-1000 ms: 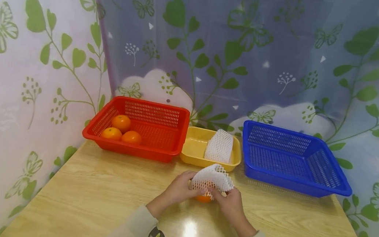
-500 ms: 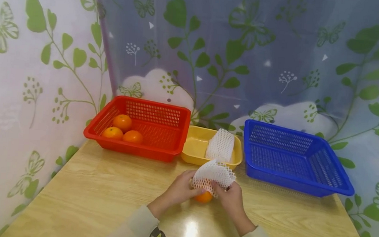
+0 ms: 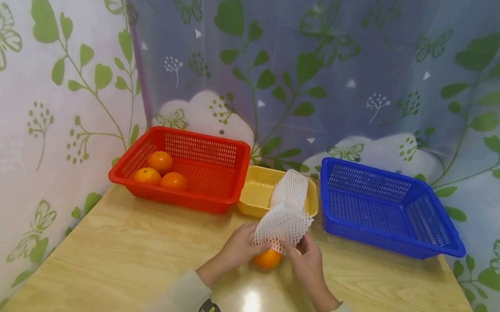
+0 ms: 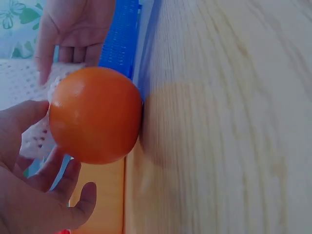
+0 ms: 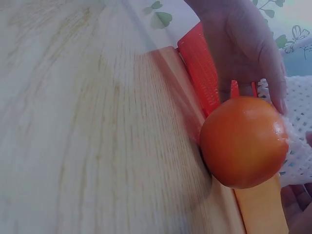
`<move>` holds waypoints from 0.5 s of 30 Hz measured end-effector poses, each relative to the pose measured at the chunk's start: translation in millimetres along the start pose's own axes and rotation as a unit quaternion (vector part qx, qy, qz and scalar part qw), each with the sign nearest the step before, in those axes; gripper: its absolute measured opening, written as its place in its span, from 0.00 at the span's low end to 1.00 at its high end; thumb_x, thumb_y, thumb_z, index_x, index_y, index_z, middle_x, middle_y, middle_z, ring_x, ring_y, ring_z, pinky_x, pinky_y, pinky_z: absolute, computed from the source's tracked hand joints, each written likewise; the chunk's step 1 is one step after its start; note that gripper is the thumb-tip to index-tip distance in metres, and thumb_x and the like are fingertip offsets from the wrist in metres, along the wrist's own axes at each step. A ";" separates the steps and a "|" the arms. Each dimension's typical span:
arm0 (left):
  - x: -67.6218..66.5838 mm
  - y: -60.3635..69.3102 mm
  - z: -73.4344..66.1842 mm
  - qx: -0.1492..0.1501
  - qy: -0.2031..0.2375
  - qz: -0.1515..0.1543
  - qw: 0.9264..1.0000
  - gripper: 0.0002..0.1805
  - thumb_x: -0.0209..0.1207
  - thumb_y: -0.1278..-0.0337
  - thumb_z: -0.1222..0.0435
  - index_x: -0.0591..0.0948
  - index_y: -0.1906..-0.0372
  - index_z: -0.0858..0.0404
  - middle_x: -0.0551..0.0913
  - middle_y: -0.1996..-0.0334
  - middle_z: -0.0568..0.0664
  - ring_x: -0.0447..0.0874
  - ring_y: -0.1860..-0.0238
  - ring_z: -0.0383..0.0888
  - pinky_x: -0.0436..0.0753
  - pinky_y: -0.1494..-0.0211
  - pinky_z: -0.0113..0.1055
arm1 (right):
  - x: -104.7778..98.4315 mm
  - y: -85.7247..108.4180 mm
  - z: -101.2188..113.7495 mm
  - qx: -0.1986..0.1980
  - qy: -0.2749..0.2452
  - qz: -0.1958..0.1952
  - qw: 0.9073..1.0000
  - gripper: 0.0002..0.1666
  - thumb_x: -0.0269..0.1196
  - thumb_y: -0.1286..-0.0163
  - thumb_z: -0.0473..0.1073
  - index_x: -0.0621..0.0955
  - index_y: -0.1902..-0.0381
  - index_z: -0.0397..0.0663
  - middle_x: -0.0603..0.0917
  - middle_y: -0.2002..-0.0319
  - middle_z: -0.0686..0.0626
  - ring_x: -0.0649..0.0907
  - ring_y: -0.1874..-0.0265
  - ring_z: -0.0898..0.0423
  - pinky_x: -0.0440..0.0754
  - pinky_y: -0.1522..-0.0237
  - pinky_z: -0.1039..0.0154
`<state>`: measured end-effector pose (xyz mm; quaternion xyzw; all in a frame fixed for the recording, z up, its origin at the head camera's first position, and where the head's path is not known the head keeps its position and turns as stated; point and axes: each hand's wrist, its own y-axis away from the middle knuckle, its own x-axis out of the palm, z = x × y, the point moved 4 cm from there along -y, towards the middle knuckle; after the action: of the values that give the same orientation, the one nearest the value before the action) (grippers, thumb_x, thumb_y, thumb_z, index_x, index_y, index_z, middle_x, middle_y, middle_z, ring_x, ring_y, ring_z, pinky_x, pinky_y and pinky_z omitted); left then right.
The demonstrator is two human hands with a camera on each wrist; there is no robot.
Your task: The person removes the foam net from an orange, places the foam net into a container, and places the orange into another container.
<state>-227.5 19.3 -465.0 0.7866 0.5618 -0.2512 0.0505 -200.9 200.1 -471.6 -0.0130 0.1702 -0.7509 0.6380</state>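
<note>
An orange (image 3: pixel 267 259) sits on the wooden table between my hands, its near side bare. A white foam net sleeve (image 3: pixel 282 226) covers its far side and stands up beyond it. On the left, my left hand (image 3: pixel 239 247) pinches the sleeve's edge, thumb in front. My right hand (image 3: pixel 309 264) pinches the opposite edge the same way. In the left wrist view, the orange (image 4: pixel 96 115) shows almost whole, with the net behind it. From the right wrist, the orange (image 5: pixel 243 142) appears close to the tabletop, and some fingers are hidden behind the net.
At the back left, a red basket (image 3: pixel 194 201) holds three oranges (image 3: pixel 160 162). A yellow tray (image 3: pixel 251 203) in the middle holds another white foam net (image 3: pixel 292 188). A blue basket (image 3: pixel 383 240) stands at the right on the wooden table (image 3: pixel 138 254). Patterned cloth walls rise behind.
The foam net has shifted up and away from me, with both hands still on it. More of the orange's near side shows now. The baskets and tray stay put.
</note>
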 end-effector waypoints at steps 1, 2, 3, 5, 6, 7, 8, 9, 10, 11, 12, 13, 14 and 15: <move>-0.1 -0.7 -0.4 -0.003 0.006 -0.003 1.000 0.23 0.67 0.43 0.62 0.79 0.43 0.64 0.82 0.49 0.53 0.78 0.47 0.50 0.76 0.40 0.48 | 0.1 -0.6 1.0 -0.009 -0.008 -0.002 1.000 0.23 0.68 0.37 0.34 0.77 0.45 0.36 0.83 0.53 0.39 0.82 0.58 0.60 0.81 0.55 0.71; -0.2 -1.3 -0.8 -0.004 0.010 -0.005 1.000 0.23 0.66 0.43 0.62 0.79 0.43 0.64 0.82 0.49 0.52 0.78 0.48 0.49 0.76 0.41 0.48 | 0.2 -1.3 2.0 -0.017 -0.018 -0.004 1.000 0.21 0.67 0.36 0.33 0.77 0.45 0.35 0.82 0.54 0.38 0.82 0.58 0.61 0.81 0.55 0.72; -0.3 -1.9 -0.7 -0.005 0.015 -0.007 1.000 0.23 0.66 0.42 0.62 0.79 0.43 0.64 0.82 0.50 0.52 0.79 0.48 0.49 0.77 0.41 0.47 | 0.2 -1.8 3.1 -0.025 -0.025 -0.007 0.999 0.20 0.65 0.36 0.32 0.77 0.46 0.35 0.82 0.55 0.37 0.82 0.58 0.60 0.81 0.55 0.72; 0.0 -2.1 0.3 -0.012 0.020 -0.007 1.000 0.24 0.66 0.42 0.62 0.78 0.41 0.64 0.82 0.49 0.52 0.79 0.48 0.48 0.78 0.41 0.46 | -0.3 -2.0 4.8 -0.033 -0.034 -0.013 0.999 0.16 0.64 0.34 0.31 0.77 0.48 0.34 0.82 0.57 0.37 0.82 0.60 0.60 0.81 0.56 0.72; 0.2 -1.8 0.7 -0.012 0.020 -0.006 1.000 0.24 0.66 0.42 0.63 0.77 0.41 0.64 0.82 0.49 0.53 0.79 0.48 0.48 0.78 0.42 0.46 | -0.6 -1.7 5.4 -0.037 -0.038 -0.016 0.998 0.15 0.63 0.33 0.31 0.77 0.49 0.33 0.82 0.57 0.37 0.82 0.60 0.60 0.81 0.57 0.73; 0.6 -1.5 1.4 -0.012 0.022 -0.004 1.000 0.24 0.66 0.42 0.63 0.77 0.41 0.65 0.82 0.49 0.53 0.79 0.48 0.48 0.78 0.42 0.46 | -1.0 -1.4 6.1 -0.039 -0.041 -0.020 0.998 0.14 0.62 0.33 0.30 0.78 0.50 0.33 0.82 0.58 0.37 0.82 0.61 0.61 0.81 0.57 0.73; 1.2 -1.0 2.0 -0.012 0.021 -0.002 1.000 0.24 0.66 0.42 0.63 0.77 0.41 0.65 0.82 0.49 0.53 0.80 0.49 0.48 0.78 0.42 0.46 | -1.4 -1.0 6.9 -0.041 -0.043 -0.024 0.998 0.13 0.62 0.33 0.29 0.78 0.51 0.32 0.82 0.59 0.37 0.82 0.61 0.61 0.81 0.58 0.72; 1.8 -0.6 2.8 -0.008 0.018 0.000 1.000 0.24 0.66 0.42 0.63 0.77 0.42 0.66 0.82 0.49 0.54 0.80 0.50 0.48 0.79 0.43 0.45 | -1.9 -0.5 7.6 -0.043 -0.046 -0.029 0.998 0.13 0.61 0.33 0.28 0.78 0.51 0.31 0.82 0.59 0.38 0.82 0.62 0.61 0.82 0.58 0.73; 2.4 -0.2 3.3 -0.007 0.019 0.002 1.000 0.23 0.66 0.41 0.63 0.77 0.42 0.66 0.82 0.50 0.54 0.80 0.50 0.48 0.79 0.44 0.45 | -2.4 -0.3 8.0 -0.044 -0.051 -0.034 0.997 0.13 0.61 0.33 0.28 0.78 0.51 0.31 0.83 0.59 0.39 0.82 0.62 0.62 0.82 0.58 0.72; 3.1 0.1 4.0 -0.007 0.020 0.005 1.000 0.23 0.66 0.41 0.63 0.77 0.42 0.66 0.82 0.50 0.54 0.81 0.51 0.47 0.80 0.44 0.44 | -2.8 -0.2 8.7 -0.045 -0.057 -0.039 0.997 0.13 0.61 0.34 0.26 0.78 0.51 0.30 0.83 0.59 0.40 0.82 0.62 0.63 0.82 0.58 0.72; 3.7 0.4 4.4 -0.007 0.019 0.006 1.000 0.23 0.66 0.41 0.63 0.77 0.42 0.67 0.82 0.50 0.54 0.81 0.51 0.47 0.80 0.44 0.44 | -3.1 -0.4 9.2 -0.046 -0.062 -0.043 0.996 0.14 0.60 0.34 0.25 0.77 0.50 0.30 0.83 0.59 0.42 0.82 0.62 0.63 0.82 0.58 0.72; 4.2 0.3 5.1 -0.011 0.021 0.008 1.000 0.24 0.66 0.42 0.63 0.77 0.42 0.66 0.82 0.50 0.53 0.81 0.51 0.47 0.80 0.44 0.44 | -3.5 -0.8 9.9 -0.048 -0.066 -0.048 0.996 0.15 0.60 0.35 0.24 0.77 0.50 0.30 0.83 0.59 0.44 0.82 0.62 0.63 0.82 0.58 0.72; 4.5 0.3 5.3 -0.013 0.020 0.009 1.000 0.24 0.66 0.42 0.62 0.77 0.42 0.66 0.82 0.50 0.53 0.81 0.51 0.46 0.80 0.43 0.44 | -3.8 -1.4 10.7 -0.050 -0.069 -0.053 0.995 0.15 0.60 0.35 0.24 0.77 0.49 0.30 0.83 0.59 0.46 0.82 0.63 0.63 0.82 0.58 0.72; 4.8 0.2 5.3 -0.014 0.022 0.011 1.000 0.24 0.66 0.42 0.61 0.77 0.42 0.65 0.82 0.49 0.53 0.81 0.51 0.46 0.79 0.43 0.44 | -4.1 -2.3 11.6 -0.051 -0.072 -0.058 0.994 0.15 0.61 0.35 0.24 0.77 0.50 0.29 0.83 0.60 0.48 0.82 0.63 0.63 0.82 0.59 0.72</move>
<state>-228.0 21.4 -471.8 0.7974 0.5575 -0.2251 0.0519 -199.6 201.6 -459.2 -0.1096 0.1611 -0.7737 0.6028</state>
